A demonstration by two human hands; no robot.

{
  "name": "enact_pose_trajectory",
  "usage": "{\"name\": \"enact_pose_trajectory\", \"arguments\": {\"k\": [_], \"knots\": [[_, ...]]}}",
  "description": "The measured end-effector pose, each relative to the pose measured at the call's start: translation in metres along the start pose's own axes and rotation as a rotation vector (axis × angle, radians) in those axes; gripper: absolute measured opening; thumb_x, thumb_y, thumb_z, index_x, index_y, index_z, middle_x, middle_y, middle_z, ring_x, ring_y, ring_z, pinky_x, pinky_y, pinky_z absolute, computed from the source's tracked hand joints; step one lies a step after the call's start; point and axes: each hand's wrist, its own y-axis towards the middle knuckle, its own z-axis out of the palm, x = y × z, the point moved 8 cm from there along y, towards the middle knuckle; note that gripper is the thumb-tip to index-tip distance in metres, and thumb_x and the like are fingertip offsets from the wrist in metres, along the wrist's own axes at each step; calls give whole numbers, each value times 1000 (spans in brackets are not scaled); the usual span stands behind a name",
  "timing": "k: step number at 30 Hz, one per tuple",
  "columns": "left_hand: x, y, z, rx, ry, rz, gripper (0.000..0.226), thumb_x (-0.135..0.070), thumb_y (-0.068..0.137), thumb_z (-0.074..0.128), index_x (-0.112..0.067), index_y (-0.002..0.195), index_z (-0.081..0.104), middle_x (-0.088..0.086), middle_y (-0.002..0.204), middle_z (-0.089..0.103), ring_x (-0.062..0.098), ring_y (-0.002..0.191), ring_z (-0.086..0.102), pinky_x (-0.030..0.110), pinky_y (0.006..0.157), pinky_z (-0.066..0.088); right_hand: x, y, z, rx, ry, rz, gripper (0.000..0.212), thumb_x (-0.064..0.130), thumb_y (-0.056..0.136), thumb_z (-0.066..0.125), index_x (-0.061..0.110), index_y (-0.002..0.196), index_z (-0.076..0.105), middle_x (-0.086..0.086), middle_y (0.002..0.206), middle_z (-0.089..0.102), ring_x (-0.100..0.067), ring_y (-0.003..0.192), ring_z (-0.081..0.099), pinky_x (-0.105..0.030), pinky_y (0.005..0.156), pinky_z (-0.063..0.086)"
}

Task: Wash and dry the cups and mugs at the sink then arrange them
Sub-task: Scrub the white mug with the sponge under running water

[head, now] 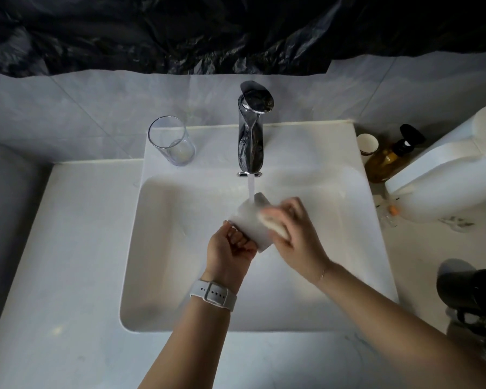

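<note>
A white mug lies tilted over the middle of the white sink, its mouth turned toward the running water from the chrome tap. My left hand grips the mug's lower end. My right hand holds a pale sponge pressed against the mug's side; that hand is blurred. A clear empty glass stands on the sink ledge left of the tap. On the counter at the right edge lies a black mug.
A paper cup and an amber pump bottle sit right of the sink by the wall. A large white jug lies further right. White counter stretches left of the basin. Black plastic sheeting covers the wall above.
</note>
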Motion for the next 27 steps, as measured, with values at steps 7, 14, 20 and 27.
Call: {"name": "enact_pose_trajectory", "arguments": {"k": [7, 14, 20, 27], "knots": [[-14, 9, 4, 10, 6, -3, 42, -15, 104, 36, -18, 62, 33, -3, 46, 31, 10, 40, 30, 18, 44, 28, 10, 19, 20, 94, -67, -95, 41, 7, 76, 39, 13, 111, 61, -9, 106, 46, -28, 98, 52, -31, 87, 47], [-17, 3, -5, -36, -7, -18, 43, -12, 102, 38, -19, 59, 31, -5, 42, 26, 9, 36, 24, 18, 38, 25, 30, 11, 28, 162, -90, -170, 25, 5, 77, 55, 9, 102, 57, -8, 101, 47, -27, 90, 53, -33, 71, 49], [-9, -3, -7, -43, 3, -55, 44, -13, 102, 37, -19, 59, 30, -5, 43, 25, 9, 37, 23, 18, 40, 23, -6, 41, 19, -29, -101, 78, 31, 24, 82, 44, 6, 106, 52, -13, 103, 48, -30, 91, 56, -36, 81, 47], [-18, -4, -6, -46, 33, 9, 46, -16, 104, 39, -19, 59, 32, -5, 43, 25, 9, 38, 24, 19, 40, 24, 30, 33, 40, 86, -179, -99, 28, 18, 79, 48, 12, 105, 54, -15, 101, 50, -32, 87, 56, -33, 63, 47]]}}
